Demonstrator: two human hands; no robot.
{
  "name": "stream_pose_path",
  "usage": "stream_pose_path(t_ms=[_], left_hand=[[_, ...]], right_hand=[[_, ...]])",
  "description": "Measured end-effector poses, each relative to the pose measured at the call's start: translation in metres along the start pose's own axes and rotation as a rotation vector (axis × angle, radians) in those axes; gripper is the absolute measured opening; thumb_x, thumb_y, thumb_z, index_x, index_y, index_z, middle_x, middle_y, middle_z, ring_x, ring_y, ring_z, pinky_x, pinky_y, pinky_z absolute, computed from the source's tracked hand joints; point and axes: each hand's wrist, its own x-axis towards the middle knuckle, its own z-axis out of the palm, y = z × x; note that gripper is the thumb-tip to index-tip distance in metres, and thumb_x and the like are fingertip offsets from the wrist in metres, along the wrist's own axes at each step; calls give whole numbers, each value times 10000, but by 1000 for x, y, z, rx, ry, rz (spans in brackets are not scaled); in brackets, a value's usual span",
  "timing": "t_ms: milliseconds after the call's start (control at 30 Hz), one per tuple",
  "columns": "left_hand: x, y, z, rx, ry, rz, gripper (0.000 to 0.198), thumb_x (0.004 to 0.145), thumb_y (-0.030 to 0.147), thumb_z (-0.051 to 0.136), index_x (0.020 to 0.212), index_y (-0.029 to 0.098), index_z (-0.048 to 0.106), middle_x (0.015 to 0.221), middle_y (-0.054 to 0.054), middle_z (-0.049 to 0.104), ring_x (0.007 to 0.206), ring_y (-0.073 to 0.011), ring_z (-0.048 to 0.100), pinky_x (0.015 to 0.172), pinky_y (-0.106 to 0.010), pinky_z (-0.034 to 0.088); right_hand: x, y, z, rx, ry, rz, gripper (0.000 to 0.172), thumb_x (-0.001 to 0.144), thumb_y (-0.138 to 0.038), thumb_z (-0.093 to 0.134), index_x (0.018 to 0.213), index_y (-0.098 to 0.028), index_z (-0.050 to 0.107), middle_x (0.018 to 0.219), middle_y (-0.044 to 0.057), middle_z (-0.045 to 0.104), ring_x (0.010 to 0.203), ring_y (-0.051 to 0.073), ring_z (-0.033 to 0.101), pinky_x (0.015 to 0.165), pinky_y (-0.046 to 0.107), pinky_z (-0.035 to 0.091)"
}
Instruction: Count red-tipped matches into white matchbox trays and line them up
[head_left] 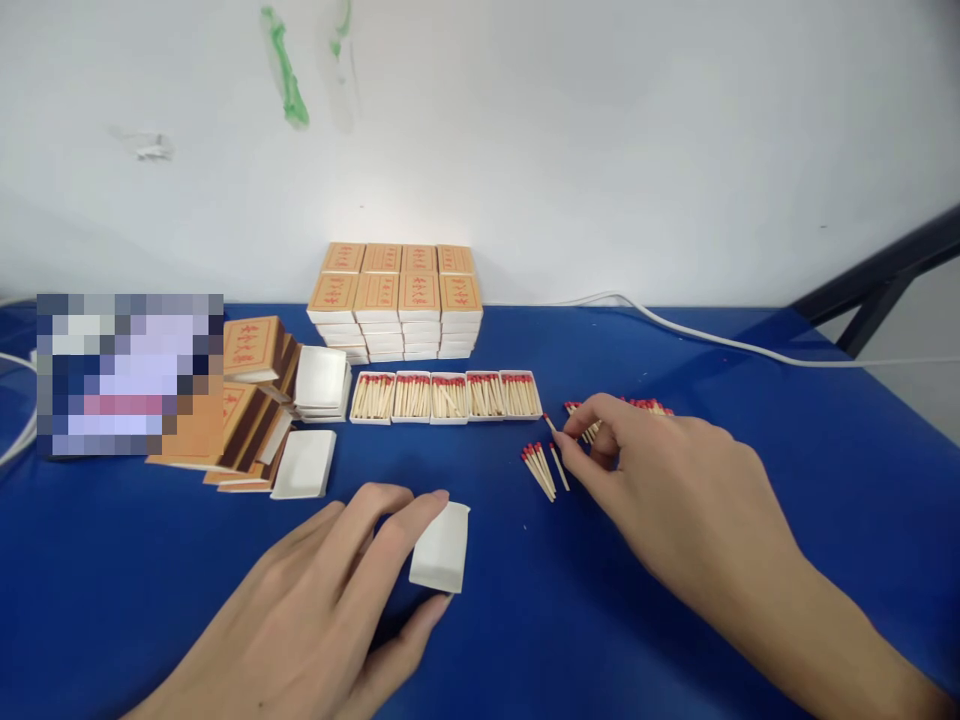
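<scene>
My left hand (352, 570) rests on the blue table and grips a white empty matchbox tray (442, 548) between thumb and fingers. My right hand (645, 470) reaches to a loose pile of red-tipped matches (637, 407), its fingertips pinching a single match (551, 424). A small bunch of matches (541, 470) lies just left of those fingertips. Behind them stands a row of several white trays filled with matches (447, 396).
A stack of orange-topped matchboxes (395, 300) stands by the white wall. At left lie tilted orange sleeves (251, 400) and empty white trays (319, 385), beside a blurred patch. A white cable (712, 340) runs across the back right, near a dark metal frame (885, 275).
</scene>
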Motion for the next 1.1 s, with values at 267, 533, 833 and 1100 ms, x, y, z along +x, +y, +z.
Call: stream_pose_path(t_ms=[267,533,833,1100], left_hand=[[-2,0,1,-3,-16,-6,401,1255,419,513,1592,222,604,1344,-86,789,1033,-228,887,835,-370,745],[-1,0,-1,-17,-4,-12,382,1254,414,521,1571,227,623,1343,-85,786,1031,-218,884,863,-357,743],[-1,-1,-1,6,-12,0,396,1258,434,503,1568,218,623,1329,-91,787,1013,-224,889,815,-366,751],[0,0,-2,10,-17,3,387,1267,422,476,1576,231,608,1325,-80,788,1027,-222,893,811,-360,757]], right_hand=[[-5,4,-9,-40,-121,33,156,1020,-375,756,872,-333,784,774,-11,819,756,317,763,597,361,326],[-12,11,-3,46,-184,-35,238,1049,-499,660,897,-350,766,791,1,809,736,320,762,618,387,367],[-3,17,-11,159,-127,-41,291,1071,-495,650,882,-335,804,817,14,832,740,279,753,616,371,392],[5,4,-11,-110,-100,175,198,1060,-504,782,978,-345,866,927,12,885,821,346,770,652,399,369]])
